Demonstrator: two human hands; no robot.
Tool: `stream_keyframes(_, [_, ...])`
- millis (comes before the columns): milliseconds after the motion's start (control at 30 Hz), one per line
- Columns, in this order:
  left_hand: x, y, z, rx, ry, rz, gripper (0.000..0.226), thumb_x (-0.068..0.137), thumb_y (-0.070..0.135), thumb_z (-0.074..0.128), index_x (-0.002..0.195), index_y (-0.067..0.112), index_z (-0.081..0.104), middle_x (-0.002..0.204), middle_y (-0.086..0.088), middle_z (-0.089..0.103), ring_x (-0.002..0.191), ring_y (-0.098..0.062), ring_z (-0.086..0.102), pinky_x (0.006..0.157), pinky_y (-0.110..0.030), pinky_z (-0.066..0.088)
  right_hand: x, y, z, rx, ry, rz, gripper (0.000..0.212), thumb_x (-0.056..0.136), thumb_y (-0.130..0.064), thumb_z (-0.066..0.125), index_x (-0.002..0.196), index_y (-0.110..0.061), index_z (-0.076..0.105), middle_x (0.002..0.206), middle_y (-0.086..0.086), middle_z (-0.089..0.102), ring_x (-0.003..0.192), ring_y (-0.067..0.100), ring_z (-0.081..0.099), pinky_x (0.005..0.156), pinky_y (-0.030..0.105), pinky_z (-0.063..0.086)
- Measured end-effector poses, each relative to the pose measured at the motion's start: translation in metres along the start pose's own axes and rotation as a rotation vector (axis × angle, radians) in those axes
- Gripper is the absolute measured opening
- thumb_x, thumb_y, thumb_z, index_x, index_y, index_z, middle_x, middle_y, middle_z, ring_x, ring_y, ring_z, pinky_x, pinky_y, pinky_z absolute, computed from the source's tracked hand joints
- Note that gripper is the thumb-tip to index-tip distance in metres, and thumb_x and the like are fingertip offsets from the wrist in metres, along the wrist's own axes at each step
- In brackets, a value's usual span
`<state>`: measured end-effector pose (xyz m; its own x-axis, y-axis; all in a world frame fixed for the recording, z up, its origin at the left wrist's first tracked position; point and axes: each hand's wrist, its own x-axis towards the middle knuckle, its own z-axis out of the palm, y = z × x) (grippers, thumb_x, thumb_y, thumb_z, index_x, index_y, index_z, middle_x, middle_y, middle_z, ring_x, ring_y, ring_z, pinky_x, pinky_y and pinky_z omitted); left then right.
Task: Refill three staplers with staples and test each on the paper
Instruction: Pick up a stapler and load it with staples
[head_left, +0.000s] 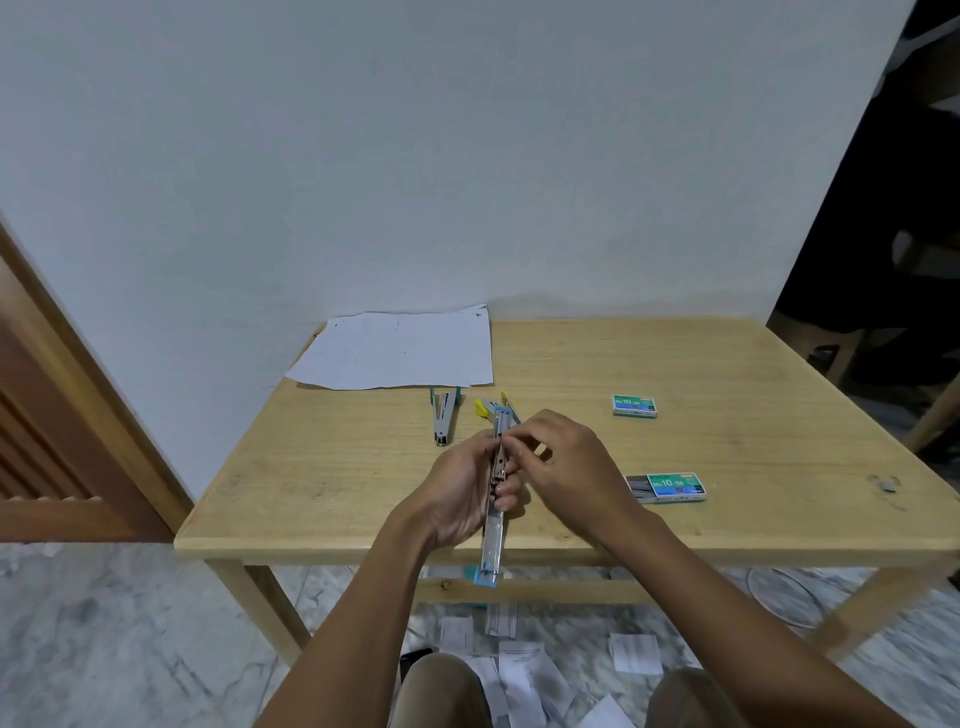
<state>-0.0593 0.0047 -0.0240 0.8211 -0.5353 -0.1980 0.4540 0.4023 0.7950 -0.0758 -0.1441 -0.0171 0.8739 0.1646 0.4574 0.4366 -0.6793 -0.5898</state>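
Pale wood table (675, 364), white paper (400, 353), green staple boxes (635, 405) (white lettering), blue-tipped stapler (492, 540), grey-veined marble floor (130, 623)

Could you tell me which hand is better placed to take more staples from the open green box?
Probably the right hand: the open green staple box lies on its side, while the left hand holds the opened blue stapler.

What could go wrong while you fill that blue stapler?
The blue stapler is held open flat, its end past the table edge; anything slipping from the right hand pinching at it might drop to the floor. The left hand curls round its open middle and could get pinched if it snaps shut. The open staple box near the right forearm could be knocked.
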Motion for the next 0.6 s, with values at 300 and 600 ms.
stream_keyframes(300, [0.006,-0.003,-0.007,-0.005,0.034,0.003,0.015,0.103,0.015,0.026,0.103,0.011,0.04,0.068,-0.009,0.044,0.051,-0.016,0.039,0.044,-0.025,0.033,0.002,-0.001,0.0,-0.089,-0.08,-0.003,0.025,0.098,-0.026,0.055,0.113,-0.017,0.074,0.097,-0.002,0.064,0.083,0.012,0.059,0.075,0.033,0.05])
stream_keyframes(600, [0.003,-0.001,-0.002,-0.033,-0.019,0.02,0.018,0.102,0.015,0.025,0.105,0.01,0.042,0.071,-0.009,0.043,0.051,-0.014,0.037,0.044,-0.024,0.033,-0.008,0.0,-0.009,-0.103,0.012,0.047,0.029,0.101,-0.033,0.05,0.123,-0.027,0.066,0.103,-0.011,0.064,0.083,0.006,0.057,0.073,0.028,0.049])
